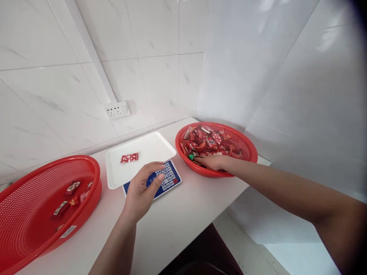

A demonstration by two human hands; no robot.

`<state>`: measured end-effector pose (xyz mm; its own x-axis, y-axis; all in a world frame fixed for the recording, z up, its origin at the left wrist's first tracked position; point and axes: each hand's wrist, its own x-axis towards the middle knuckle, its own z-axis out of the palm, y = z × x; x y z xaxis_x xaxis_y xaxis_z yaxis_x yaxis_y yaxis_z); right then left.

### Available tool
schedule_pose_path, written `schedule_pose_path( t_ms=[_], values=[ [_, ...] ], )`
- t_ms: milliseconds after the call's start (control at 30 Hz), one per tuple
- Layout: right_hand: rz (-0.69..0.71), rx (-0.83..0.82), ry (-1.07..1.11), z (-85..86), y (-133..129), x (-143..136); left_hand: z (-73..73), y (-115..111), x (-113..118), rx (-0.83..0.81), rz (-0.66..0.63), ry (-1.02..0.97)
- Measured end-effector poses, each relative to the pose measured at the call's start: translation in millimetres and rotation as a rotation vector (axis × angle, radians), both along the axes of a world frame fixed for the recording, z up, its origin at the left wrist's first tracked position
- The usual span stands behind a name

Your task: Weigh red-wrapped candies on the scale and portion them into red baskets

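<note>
The left hand (141,188) hovers, fingers curved and empty, over the blue-and-white keypad panel (172,180); the right hand (211,162) lies among red wrapped packets (210,141) in the right, round red plastic basket (252,152), its grasp indiscernible.

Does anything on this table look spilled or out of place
Nothing looks spilled. One bright green wrapper stands out by colour among the mostly red packets in the basket on the right, near the right hand.
</note>
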<state>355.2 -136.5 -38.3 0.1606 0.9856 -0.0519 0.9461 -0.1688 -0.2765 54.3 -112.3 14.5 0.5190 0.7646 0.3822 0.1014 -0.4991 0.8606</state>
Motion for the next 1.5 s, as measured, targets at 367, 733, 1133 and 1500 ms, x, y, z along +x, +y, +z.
schedule_pose_path(
  t_ms=[367,733,1133,1500],
  values=[
    [0.067,-0.178,0.135,25.7,7.4,10.4,4.4,3.4,-20.2,-0.143,0.046,-0.097],
    [-0.162,-0.008,0.300,55.7,-10.9,41.9,-1.6,14.9,-27.9,-0.260,0.054,-0.166],
    [-0.176,0.071,0.335,52.7,-2.9,55.3,12.9,-1.5,-22.5,-0.339,0.094,-0.218],
    [-0.252,0.228,0.481,54.6,-2.3,58.4,7.8,5.6,-24.3,-0.328,0.040,-0.169]
  ],
)
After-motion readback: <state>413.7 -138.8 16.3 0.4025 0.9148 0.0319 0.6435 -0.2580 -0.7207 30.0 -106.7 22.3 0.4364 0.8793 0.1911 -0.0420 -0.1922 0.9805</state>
